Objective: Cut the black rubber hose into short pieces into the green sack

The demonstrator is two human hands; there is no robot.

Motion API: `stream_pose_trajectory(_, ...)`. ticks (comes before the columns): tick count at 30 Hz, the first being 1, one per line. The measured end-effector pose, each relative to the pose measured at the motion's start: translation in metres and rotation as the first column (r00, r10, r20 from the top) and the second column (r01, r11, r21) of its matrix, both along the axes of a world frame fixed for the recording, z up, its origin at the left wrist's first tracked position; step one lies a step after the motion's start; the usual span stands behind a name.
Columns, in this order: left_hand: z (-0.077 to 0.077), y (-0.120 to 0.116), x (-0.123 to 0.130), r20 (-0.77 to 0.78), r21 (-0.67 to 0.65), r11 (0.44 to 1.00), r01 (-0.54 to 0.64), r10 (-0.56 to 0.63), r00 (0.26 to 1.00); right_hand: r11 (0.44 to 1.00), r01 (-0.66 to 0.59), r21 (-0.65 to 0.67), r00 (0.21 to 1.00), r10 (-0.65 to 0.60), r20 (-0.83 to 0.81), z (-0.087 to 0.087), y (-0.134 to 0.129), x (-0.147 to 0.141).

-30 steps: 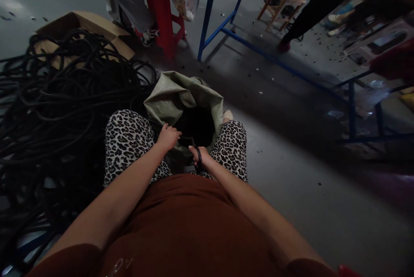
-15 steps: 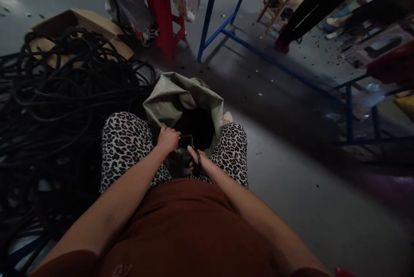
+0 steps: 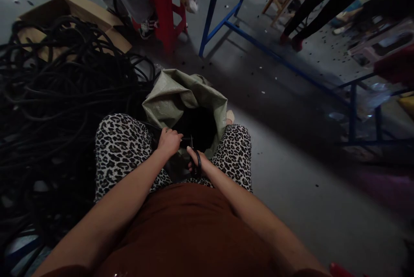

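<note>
Between my knees stands an open green woven sack (image 3: 168, 104) with a dark inside. My right hand (image 3: 196, 160) is closed on black-handled scissors (image 3: 198, 167), whose blades point up toward the sack's opening. Just left of the blades, my left hand (image 3: 170, 141) is closed on a black cord (image 3: 186, 139) at the sack's near rim. A large tangle of black cords (image 3: 80, 83) lies to the left and reaches the sack.
Behind the tangle is an open cardboard box (image 3: 87, 12). A red stool (image 3: 161, 10) and a seated person's leg are beyond the sack. A blue metal frame (image 3: 252, 40) runs to the right. Another person's dark legs (image 3: 330, 5) stand behind it.
The scissor blades now look closer together, and the dark piece between my hands looks shorter. The view has shifted slightly. The standing person's legs are farther apart.
</note>
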State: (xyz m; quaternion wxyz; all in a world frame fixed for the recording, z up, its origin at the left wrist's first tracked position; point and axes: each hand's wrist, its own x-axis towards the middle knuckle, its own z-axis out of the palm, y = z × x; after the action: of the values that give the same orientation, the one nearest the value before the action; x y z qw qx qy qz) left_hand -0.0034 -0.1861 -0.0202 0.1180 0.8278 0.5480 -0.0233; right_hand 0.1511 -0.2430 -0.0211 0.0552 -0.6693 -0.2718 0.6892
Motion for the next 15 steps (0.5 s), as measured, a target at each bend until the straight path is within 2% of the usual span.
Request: stream_pose_trajectory(15, -0.0034, -0.0011, 0.0005, 0.020, -0.020, 1.000, 0.003, -0.002, 1.000, 1.000, 0.003, -0.001, 1.000, -0.003, 0.009, -0.0048, 0.0032, -0.0014)
